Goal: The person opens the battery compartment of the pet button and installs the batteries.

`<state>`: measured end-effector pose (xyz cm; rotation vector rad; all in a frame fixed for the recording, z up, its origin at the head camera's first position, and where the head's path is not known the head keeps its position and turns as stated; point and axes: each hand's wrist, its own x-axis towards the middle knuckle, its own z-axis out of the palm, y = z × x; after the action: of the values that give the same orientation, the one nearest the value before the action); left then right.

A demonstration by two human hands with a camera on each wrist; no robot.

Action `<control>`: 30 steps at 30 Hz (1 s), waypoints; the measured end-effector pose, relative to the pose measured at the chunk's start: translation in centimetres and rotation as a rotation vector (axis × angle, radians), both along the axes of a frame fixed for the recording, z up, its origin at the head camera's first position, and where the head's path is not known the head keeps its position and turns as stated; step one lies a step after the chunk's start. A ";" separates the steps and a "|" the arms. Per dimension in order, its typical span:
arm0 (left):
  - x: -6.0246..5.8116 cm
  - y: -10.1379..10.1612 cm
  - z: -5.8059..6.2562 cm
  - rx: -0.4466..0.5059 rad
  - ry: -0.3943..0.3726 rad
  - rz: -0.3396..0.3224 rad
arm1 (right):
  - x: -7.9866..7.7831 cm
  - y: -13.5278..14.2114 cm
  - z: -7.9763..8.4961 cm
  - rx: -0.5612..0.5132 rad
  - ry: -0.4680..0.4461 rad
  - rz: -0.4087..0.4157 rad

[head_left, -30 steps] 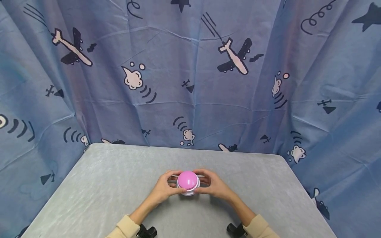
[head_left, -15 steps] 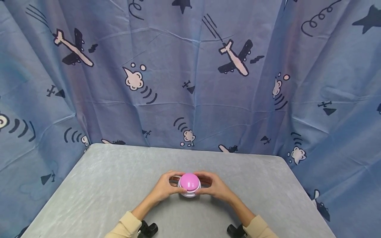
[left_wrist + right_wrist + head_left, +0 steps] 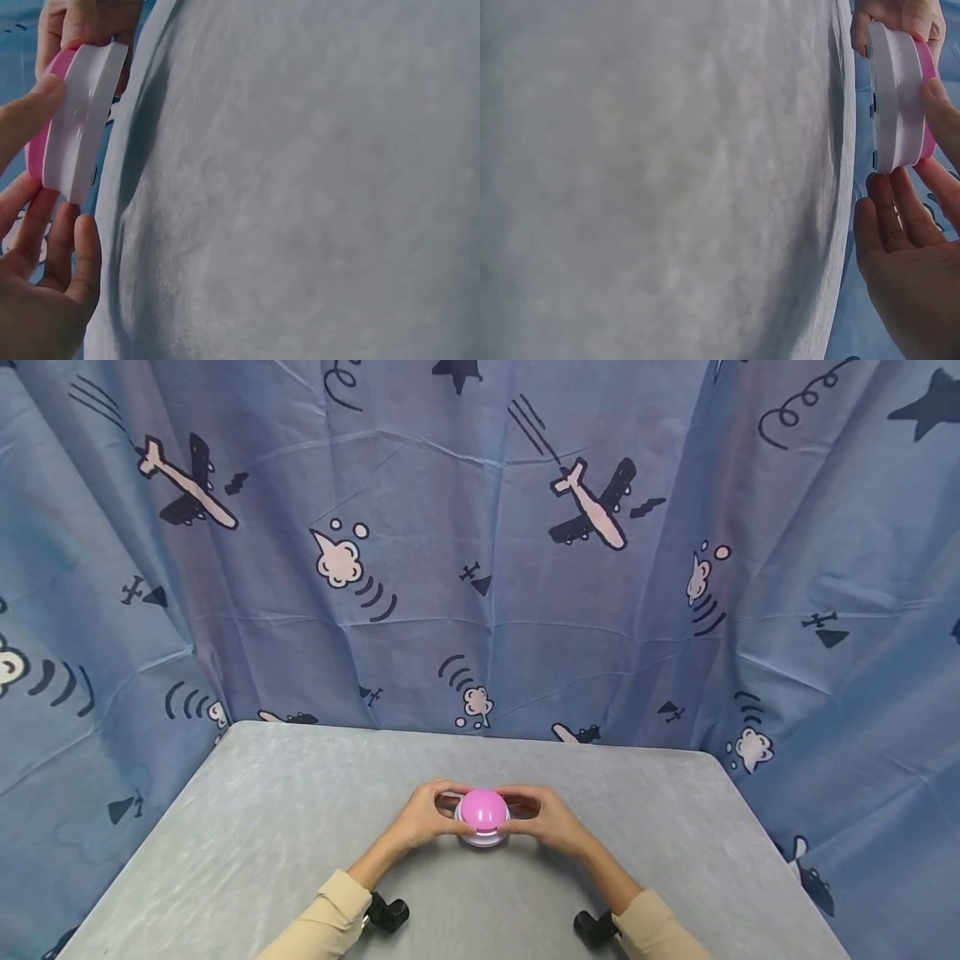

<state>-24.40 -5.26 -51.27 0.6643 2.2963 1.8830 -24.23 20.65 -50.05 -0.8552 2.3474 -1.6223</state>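
Note:
A round push button (image 3: 483, 809) with a glossy pink dome and a white flared base is held between both hands, dome facing up. My left hand (image 3: 424, 817) grips its left side, thumb at the near edge and fingers around the far side. From the right, my right hand (image 3: 553, 820) holds it the same way. In the left wrist view the white base (image 3: 81, 120) appears side-on, clear of the table. Small dark feet (image 3: 874, 159) show on its underside in the right wrist view.
A pale grey cloth-covered table (image 3: 300, 827) lies below the hands. Behind and at both sides hangs a blue curtain (image 3: 420, 568) printed with planes and clouds. Black wrist mounts (image 3: 387, 912) sit at the cuffs of the cream sleeves (image 3: 330, 914).
Both hands have carried the push button slightly to the right, and over the last half second a little upward in the head view. Their hold on it looks the same.

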 end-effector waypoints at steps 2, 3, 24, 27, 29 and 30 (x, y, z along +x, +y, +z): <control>0.0 0.0 0.5 0.018 -0.007 -0.016 | -0.2 0.0 0.0 0.001 0.003 -0.001; 0.0 0.0 0.5 0.021 -0.013 -0.019 | -0.3 -0.1 0.0 0.000 0.007 0.003; -0.4 0.3 -0.5 -0.134 0.085 -0.027 | -1.2 0.1 -0.4 0.067 -0.046 0.067; -0.2 0.0 -0.3 -0.161 0.088 -0.049 | -1.3 0.4 -0.4 0.056 -0.081 0.075; 0.2 -0.7 0.1 -0.183 0.071 -0.071 | -1.1 0.8 -0.3 0.044 -0.104 0.090; 0.4 -1.2 0.3 -0.191 0.065 -0.084 | -1.0 1.0 -0.3 0.047 -0.104 0.092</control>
<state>-24.00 -6.51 -50.95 0.7924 2.4074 1.6032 -25.25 21.70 -50.36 -0.8360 2.2331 -1.5308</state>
